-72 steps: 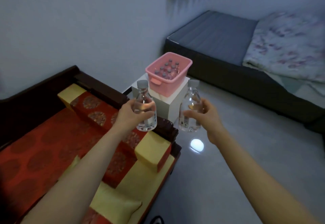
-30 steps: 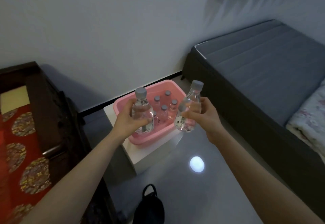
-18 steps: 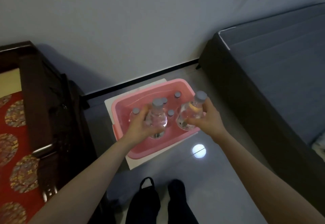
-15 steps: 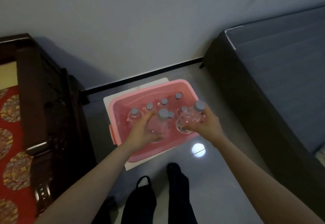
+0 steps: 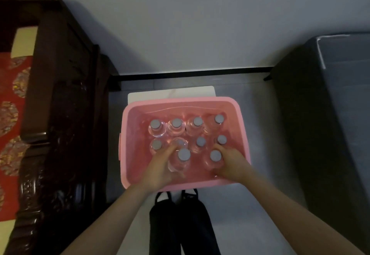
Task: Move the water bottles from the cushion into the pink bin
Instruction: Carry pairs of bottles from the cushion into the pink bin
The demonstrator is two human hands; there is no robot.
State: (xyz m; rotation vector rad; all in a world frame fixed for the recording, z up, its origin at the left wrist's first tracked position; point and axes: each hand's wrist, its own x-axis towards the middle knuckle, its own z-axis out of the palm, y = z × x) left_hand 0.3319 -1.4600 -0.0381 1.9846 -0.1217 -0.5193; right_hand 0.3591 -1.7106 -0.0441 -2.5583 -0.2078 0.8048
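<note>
Water bottle (image 5: 178, 165), upright, gripped round its body by the left hand (image 5: 160, 167). The second bottle (image 5: 214, 161) is gripped the same way by the right hand (image 5: 233, 164). Both bottles are low inside the pink bin (image 5: 124, 154), close to its near wall. Eight other bottles (image 5: 197, 122) with grey caps stand behind them in two rows. The bin rests on a white stand (image 5: 170, 95), whose far edge shows beyond the rim. The floor (image 5: 260, 204) is pale grey and glossy, and a black skirting strip (image 5: 190, 73) meets the plain wall (image 5: 190, 24). To the left are a dark carved wooden frame (image 5: 66, 114) and a red patterned cushion (image 5: 10, 98). To the right is a dark bed (image 5: 344, 114). The person's dark trouser legs (image 5: 180, 224) are below the bin.
</note>
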